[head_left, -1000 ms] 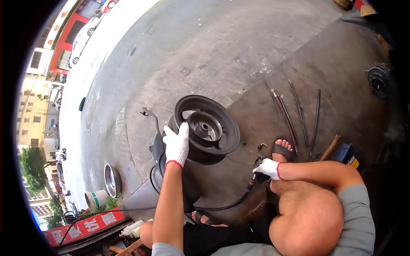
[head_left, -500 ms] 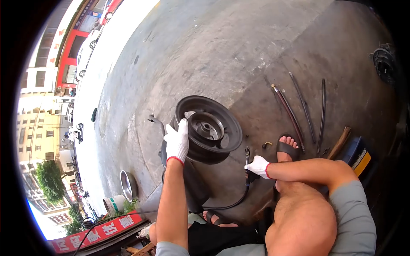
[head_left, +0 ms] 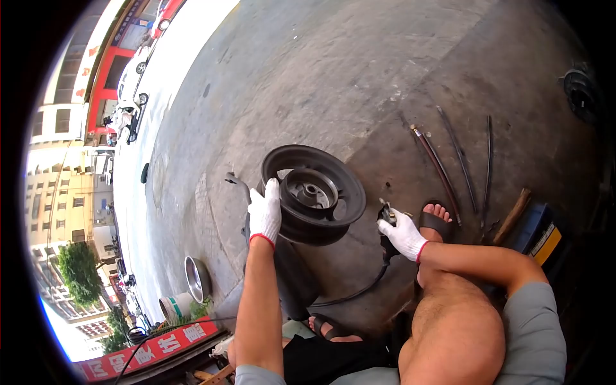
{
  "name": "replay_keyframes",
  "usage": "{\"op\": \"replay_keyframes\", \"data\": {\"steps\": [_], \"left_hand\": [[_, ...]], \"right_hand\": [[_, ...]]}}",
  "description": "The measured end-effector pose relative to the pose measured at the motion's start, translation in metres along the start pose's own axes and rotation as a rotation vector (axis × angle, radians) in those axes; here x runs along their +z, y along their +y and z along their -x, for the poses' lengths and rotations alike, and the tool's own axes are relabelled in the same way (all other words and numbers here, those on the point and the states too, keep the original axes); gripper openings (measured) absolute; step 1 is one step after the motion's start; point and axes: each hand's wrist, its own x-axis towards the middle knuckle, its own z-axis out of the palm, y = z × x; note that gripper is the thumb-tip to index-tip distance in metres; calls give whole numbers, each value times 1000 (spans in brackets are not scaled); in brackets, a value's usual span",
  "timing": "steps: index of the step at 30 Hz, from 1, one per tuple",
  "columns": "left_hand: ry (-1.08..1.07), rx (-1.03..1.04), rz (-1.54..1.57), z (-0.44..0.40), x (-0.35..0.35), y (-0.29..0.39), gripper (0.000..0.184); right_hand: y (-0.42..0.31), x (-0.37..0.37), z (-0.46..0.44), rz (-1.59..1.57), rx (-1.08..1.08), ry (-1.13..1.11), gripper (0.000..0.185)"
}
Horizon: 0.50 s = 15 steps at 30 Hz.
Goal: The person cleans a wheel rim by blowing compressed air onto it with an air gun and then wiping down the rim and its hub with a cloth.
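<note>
My left hand (head_left: pixel 265 215), in a white glove with a red cuff, grips the near left rim of a dark wheel (head_left: pixel 350 192). The wheel is tilted, its hub facing up, above a dark exhaust-like part (head_left: pixel 295 276). To the right of the wheel, my right hand (head_left: pixel 403 233), gloved too, is closed around a black air tool (head_left: pixel 386 217) with a metal tip. From the tool a black hose (head_left: pixel 359 292) curves down and left past my foot. The tool's tip is apart from the wheel.
Long dark strips (head_left: pixel 459 157) and a reddish hose (head_left: pixel 437 168) lie on the floor at the right, near a wooden stick (head_left: pixel 512 218) and a blue box (head_left: pixel 538 231). A metal bowl (head_left: pixel 197 280) and a white bucket (head_left: pixel 176 307) stand at the lower left.
My right hand has lifted the air tool from low beside my foot and turned it, and it is now nearer the wheel's height. My left hand stays on the wheel.
</note>
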Motion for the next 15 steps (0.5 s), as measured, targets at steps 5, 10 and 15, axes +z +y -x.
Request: {"op": "replay_keyframes", "data": {"steps": [5, 10, 15], "left_hand": [[-15, 3, -14, -5, -2, 8, 103], [-15, 6, -39, -8, -2, 17, 104], [-29, 11, -28, -10, -2, 14, 104]], "right_hand": [[-91, -35, -17, -386, -96, 40, 17], [-120, -26, -35, -134, -68, -444, 26], [-119, -17, -52, 181, -248, -106, 29]]}}
